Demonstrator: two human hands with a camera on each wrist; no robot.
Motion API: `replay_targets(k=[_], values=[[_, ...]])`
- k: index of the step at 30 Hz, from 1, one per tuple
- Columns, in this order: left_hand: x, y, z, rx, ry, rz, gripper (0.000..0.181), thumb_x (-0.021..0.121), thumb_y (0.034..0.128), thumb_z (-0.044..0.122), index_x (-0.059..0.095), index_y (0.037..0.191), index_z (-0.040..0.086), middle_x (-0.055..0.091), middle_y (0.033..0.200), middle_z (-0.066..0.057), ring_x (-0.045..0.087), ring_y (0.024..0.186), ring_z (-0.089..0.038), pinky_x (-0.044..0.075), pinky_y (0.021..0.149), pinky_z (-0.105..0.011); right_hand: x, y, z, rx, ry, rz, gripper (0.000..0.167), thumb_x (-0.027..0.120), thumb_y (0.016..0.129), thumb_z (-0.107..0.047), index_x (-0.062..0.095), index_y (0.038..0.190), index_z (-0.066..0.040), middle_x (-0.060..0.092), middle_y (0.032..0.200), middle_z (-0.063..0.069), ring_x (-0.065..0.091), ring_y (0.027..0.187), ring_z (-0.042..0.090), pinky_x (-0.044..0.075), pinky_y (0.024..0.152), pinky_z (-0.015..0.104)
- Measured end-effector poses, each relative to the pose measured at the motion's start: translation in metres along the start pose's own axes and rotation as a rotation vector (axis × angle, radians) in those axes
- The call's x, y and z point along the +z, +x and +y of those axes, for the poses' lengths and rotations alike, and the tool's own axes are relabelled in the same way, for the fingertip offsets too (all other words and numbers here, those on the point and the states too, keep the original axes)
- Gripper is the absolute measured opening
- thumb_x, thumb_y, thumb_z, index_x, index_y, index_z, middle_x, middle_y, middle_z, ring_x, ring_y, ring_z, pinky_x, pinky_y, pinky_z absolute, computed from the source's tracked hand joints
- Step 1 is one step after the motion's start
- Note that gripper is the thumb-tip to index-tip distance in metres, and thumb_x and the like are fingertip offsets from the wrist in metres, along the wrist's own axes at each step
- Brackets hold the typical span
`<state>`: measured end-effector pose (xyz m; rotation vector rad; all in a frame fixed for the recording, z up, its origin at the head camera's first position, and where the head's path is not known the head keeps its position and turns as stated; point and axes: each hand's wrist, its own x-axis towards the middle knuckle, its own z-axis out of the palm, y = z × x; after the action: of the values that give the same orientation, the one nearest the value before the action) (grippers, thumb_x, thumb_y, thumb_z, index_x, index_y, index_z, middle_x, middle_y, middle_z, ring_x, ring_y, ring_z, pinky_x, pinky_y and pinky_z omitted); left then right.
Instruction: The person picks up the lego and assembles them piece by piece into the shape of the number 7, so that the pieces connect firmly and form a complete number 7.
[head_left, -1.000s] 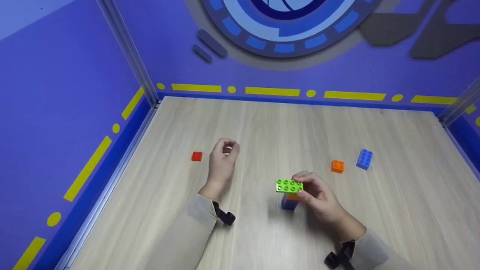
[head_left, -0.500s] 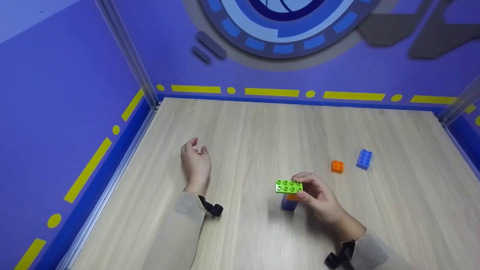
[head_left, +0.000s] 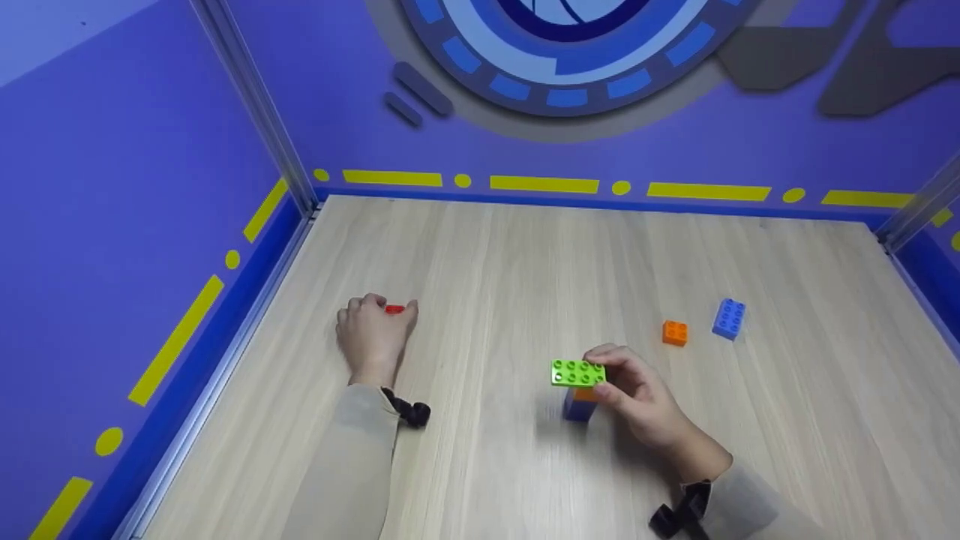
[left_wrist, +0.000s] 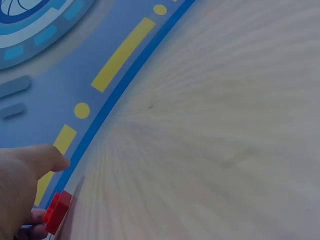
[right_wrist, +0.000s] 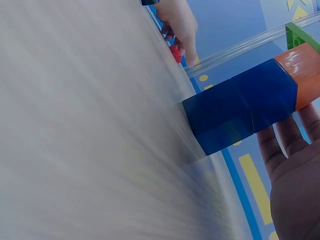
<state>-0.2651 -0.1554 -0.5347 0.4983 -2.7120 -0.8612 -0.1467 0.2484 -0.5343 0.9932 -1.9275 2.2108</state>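
Observation:
In the head view my left hand [head_left: 373, 337] is around a small red brick [head_left: 394, 308] on the table at left. The left wrist view shows the red brick [left_wrist: 57, 212] beside the fingers, with a gap to the thumb. My right hand [head_left: 641, 394] holds an upright stack of bricks by its upper part. On top lies a bright green brick [head_left: 577, 373] with two rows of studs, overhanging to the left. Beneath it are an orange brick [right_wrist: 304, 75] and two dark blue bricks [right_wrist: 240, 107]. The stack's base meets or nearly meets the table.
Right of the stack, a small orange brick [head_left: 675, 333] and a longer blue brick [head_left: 729, 319] lie on the wooden table [head_left: 510, 277]. Blue-purple walls [head_left: 360, 142] with yellow markings border the table at the back and sides.
My left hand has moved left and turned over, coming down around the red brick, which stays in about the same place. The right hand and the stack have hardly moved.

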Motion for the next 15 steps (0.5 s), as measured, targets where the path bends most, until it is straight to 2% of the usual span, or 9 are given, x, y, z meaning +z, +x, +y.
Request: replay_targets(k=[4,10,15], values=[[-0.0003,-0.0012,-0.0007,0.042,0.031,0.008,0.049,0.081,0.0944,0.048,0.080,0.117,0.005,0.078,0.119,-0.020,0.066,0.115,-0.046,0.051,0.107,-0.056,-0.0007,0.0003,0.0005,-0.010,-0.001,-0.002,0.037,0.057,0.105,0.018,0.063,0.140,0.007,0.067,0.140,-0.002,0.065,0.125,0.011,0.059,0.105,0.023],[0.0002,-0.0028,-0.0018,0.055,0.048,0.009,0.049,0.081,0.0927,0.044,0.077,0.118,0.003,0.077,0.116,-0.021,0.066,0.113,-0.047,0.052,0.105,-0.057,-0.0014,-0.0006,0.0024,-0.018,0.005,-0.001,0.038,0.057,0.105,0.019,0.063,0.140,0.007,0.068,0.141,-0.002,0.064,0.126,0.011,0.059,0.105,0.023],[0.0010,-0.0044,-0.0013,0.072,0.051,0.002,0.042,0.081,0.0925,0.039,0.076,0.109,0.001,0.078,0.108,-0.022,0.068,0.108,-0.047,0.052,0.103,-0.056,-0.0017,-0.0015,0.0050,-0.006,-0.003,0.011,0.041,0.057,0.103,0.021,0.065,0.138,0.002,0.069,0.141,-0.006,0.066,0.125,0.007,0.060,0.103,0.022]])
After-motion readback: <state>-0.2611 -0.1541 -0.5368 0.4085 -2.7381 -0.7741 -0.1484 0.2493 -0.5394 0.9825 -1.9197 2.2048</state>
